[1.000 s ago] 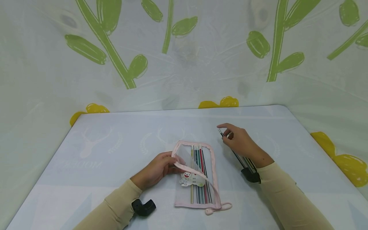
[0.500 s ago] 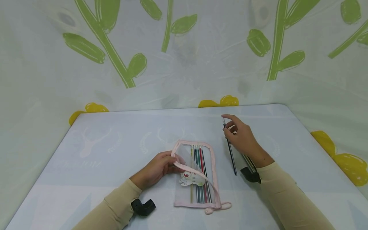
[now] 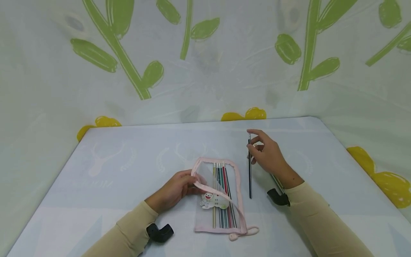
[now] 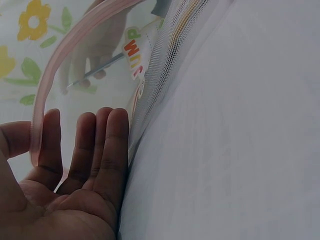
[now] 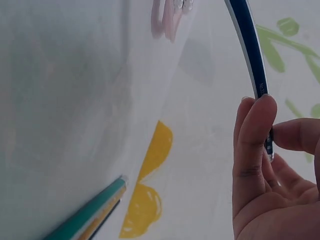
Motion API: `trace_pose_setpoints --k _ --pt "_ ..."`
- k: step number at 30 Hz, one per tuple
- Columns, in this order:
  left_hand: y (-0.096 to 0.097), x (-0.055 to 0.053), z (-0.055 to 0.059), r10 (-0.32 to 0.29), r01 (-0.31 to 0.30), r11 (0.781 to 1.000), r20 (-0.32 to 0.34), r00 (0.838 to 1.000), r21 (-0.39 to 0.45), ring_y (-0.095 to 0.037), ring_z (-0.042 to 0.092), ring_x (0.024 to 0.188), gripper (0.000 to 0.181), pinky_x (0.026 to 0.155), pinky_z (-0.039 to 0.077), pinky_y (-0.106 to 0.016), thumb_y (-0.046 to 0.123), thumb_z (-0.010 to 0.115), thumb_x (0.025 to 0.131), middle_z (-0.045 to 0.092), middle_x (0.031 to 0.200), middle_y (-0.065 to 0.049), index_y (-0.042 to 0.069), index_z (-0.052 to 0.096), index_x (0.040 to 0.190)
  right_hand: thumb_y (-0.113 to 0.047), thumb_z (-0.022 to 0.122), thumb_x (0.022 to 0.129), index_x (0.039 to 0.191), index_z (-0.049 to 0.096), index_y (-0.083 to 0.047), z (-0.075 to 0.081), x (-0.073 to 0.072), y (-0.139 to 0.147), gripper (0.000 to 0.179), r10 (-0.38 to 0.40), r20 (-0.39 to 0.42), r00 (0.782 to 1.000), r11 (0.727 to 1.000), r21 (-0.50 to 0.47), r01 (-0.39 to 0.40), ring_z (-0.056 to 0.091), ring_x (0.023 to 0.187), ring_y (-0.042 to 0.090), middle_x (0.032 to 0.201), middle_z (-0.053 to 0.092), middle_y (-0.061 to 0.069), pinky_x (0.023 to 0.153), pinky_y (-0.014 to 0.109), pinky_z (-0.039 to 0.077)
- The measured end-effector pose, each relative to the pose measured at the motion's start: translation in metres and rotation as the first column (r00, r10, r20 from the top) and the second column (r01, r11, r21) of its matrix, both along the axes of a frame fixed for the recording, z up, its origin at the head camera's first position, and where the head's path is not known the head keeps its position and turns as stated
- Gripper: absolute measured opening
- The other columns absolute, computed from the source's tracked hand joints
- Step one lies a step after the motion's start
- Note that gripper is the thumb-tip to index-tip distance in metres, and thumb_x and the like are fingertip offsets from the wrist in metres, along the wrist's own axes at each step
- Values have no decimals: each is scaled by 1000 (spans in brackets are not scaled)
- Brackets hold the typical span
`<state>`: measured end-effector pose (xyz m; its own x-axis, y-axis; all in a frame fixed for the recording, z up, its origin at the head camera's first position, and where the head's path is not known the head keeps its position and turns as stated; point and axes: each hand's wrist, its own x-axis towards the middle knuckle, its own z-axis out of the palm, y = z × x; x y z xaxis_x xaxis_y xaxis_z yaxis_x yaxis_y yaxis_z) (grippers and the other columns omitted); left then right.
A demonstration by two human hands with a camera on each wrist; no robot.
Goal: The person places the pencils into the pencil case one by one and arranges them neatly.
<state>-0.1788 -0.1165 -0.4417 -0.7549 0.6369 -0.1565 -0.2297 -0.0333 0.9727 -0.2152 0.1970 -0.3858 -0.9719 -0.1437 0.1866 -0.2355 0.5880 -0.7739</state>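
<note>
A clear mesh pencil pouch (image 3: 239,182) with pink edging lies on the table, several coloured pencils (image 3: 221,216) side by side inside it. My left hand (image 3: 178,187) pinches the pink edge of its lifted flap between thumb and forefinger; in the left wrist view the other fingers (image 4: 115,135) stand straight behind the clear sheet. To the right of the pouch, my right hand (image 3: 269,155) pinches a dark blue pencil (image 3: 250,175) near its far end. That pencil points back towards me, and the right wrist view shows a white stripe along its dark barrel (image 5: 250,45).
More pencils, one of them green (image 5: 90,212), lie beneath the right wrist, partly hidden by it. A pink zip pull (image 3: 233,236) sticks out at the pouch's near right corner. Behind the table (image 3: 128,142) hangs a leaf-patterned cloth (image 3: 237,78).
My right hand has moved slightly away from me and lifted the dark pencil off the others. The pencil's near end has swung left towards the pouch. The left hand stays in place.
</note>
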Motion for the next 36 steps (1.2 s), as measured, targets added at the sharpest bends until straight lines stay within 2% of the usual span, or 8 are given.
trace_pose_setpoints --k 3,12,20,27,36 --pt "0 1 -1 -4 4 1000 1 1000 0 -20 67 107 34 99 56 -38 13 38 104 58 128 -21 -10 58 117 -10 58 99 146 45 -15 -1 1 -2 49 1 20 1000 999 -45 0 66 57 17 109 60 18 61 43 62" --pt "0 1 -1 11 -11 1000 6 1000 -3 -20 68 106 33 98 57 -37 13 40 103 58 127 -20 -10 59 115 -11 59 99 145 44 -15 0 4 -9 49 10 57 998 995 -96 -5 66 56 19 111 60 19 60 43 61" --pt "-1 1 -1 11 -11 1000 6 1000 10 -20 68 106 33 99 56 -37 13 39 103 57 127 -22 -10 59 116 -11 59 99 145 45 -18 2 4 -9 49 -26 30 999 989 -147 30 66 57 19 109 60 19 61 38 62" --pt "-1 1 -1 2 -2 1000 0 1000 0 -19 67 107 33 99 56 -37 14 39 103 58 127 -20 -10 59 115 -9 58 99 146 44 -15 2 3 -7 49 -34 22 999 978 -205 38 69 62 15 107 57 19 59 29 61" --pt "1 1 -1 7 -7 1000 0 1000 3 -20 68 106 32 98 56 -37 13 40 103 59 125 -18 -10 60 113 -10 57 100 146 43 -14 5 3 -6 49 -73 3 997 967 -243 71 68 63 13 108 57 21 60 26 61"
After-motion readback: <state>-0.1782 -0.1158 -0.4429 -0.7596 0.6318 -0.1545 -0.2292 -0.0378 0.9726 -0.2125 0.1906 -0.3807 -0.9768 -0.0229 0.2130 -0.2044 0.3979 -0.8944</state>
